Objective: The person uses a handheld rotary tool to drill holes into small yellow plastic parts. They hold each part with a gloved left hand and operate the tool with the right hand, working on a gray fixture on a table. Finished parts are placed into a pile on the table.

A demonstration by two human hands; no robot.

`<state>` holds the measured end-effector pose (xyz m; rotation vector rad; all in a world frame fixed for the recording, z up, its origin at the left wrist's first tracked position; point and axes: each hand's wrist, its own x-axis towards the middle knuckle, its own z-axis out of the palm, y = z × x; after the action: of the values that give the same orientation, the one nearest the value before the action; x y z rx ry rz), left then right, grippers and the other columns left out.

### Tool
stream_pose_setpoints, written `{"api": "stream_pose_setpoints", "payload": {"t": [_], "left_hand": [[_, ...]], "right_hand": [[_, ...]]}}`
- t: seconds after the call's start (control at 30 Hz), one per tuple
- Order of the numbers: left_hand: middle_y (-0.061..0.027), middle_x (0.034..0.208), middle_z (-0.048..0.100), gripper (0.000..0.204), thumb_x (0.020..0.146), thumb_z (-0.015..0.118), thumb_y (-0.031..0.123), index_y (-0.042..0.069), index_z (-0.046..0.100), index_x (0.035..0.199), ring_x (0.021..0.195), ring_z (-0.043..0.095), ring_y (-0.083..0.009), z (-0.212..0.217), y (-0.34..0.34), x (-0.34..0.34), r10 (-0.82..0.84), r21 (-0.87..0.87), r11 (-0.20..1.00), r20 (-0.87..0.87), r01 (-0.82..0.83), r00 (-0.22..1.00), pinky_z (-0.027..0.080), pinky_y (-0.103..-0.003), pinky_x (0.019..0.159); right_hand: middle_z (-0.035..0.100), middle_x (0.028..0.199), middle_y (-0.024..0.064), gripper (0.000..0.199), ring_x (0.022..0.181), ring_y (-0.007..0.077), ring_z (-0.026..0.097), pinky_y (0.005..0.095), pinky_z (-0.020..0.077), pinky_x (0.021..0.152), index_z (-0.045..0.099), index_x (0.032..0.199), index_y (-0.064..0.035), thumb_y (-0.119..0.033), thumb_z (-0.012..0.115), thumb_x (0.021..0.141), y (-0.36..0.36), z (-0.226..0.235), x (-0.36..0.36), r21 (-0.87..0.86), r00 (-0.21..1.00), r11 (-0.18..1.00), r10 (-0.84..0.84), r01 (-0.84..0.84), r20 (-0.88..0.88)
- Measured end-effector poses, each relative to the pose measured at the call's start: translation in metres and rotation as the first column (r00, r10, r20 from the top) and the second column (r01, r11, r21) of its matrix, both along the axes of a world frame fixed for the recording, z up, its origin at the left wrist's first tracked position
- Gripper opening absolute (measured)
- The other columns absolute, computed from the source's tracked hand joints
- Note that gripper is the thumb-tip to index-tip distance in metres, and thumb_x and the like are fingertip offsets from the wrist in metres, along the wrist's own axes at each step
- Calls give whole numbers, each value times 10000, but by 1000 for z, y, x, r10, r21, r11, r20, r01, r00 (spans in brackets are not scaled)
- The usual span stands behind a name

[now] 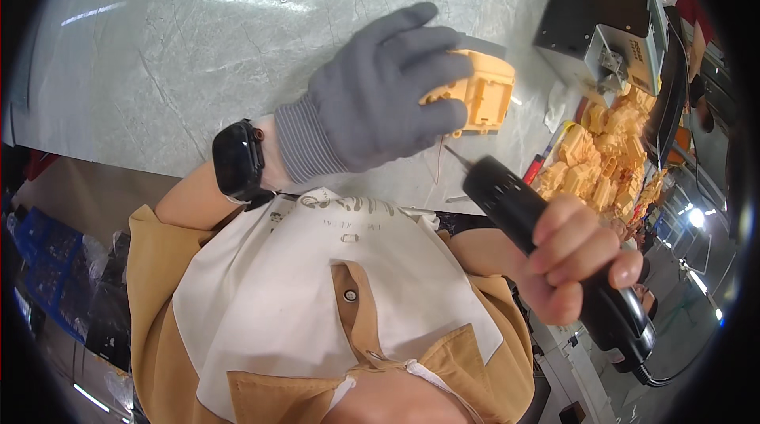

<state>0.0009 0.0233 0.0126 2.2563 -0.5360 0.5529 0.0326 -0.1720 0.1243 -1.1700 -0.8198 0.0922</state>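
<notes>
My left hand, in a grey knit glove, lies over an orange plastic housing on the table. Its fingers curl onto the housing's left side and hold it. The housing has a rectangular recess facing up, and a dark grey piece shows along its far edge. My bare right hand is wrapped round a black corded electric screwdriver. The bit points up and left, just nearer to me than the housing and seemingly apart from it. The palm side of my left hand is hidden.
Stone-patterned grey table spreads left and far. A heap of orange plastic parts lies at the right, beside a red-handled tool. Behind it stands a black box with a metal bracket. Blue crates sit below the table at left.
</notes>
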Motion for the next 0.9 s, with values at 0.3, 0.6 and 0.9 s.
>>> {"api": "stream_pose_setpoints", "payload": {"t": [0.3, 0.6, 0.9], "left_hand": [[-46, 1231, 533, 411, 596, 808, 255, 209, 583, 937, 1180, 483, -280, 0, -4, -4, 38, -85, 996, -29, -40, 999, 400, -507, 1040], [-66, 1258, 531, 425, 628, 811, 255, 211, 569, 974, 1169, 496, -291, -2, -5, -5, 34, -139, 990, -27, -37, 999, 393, -511, 1039], [-67, 1262, 526, 412, 659, 802, 258, 212, 559, 988, 1171, 490, -293, -2, -5, -7, 32, -145, 989, -55, -39, 998, 390, -506, 1043]], "right_hand": [[550, 706, 48, 466, 540, 196, 593, 339, 496, 556, 374, 1148, -103, 0, 653, 790, 6, -7, 1, -30, 999, 1000, -1, 2, 35], [550, 692, 37, 467, 530, 186, 589, 328, 493, 549, 381, 1156, -109, -18, 656, 789, 9, -6, -3, 11, 998, 998, -61, 61, 28], [549, 690, 38, 450, 529, 190, 589, 331, 494, 545, 385, 1141, -109, -9, 645, 788, 11, -5, -1, -14, 998, 999, -48, 48, 37]]}}
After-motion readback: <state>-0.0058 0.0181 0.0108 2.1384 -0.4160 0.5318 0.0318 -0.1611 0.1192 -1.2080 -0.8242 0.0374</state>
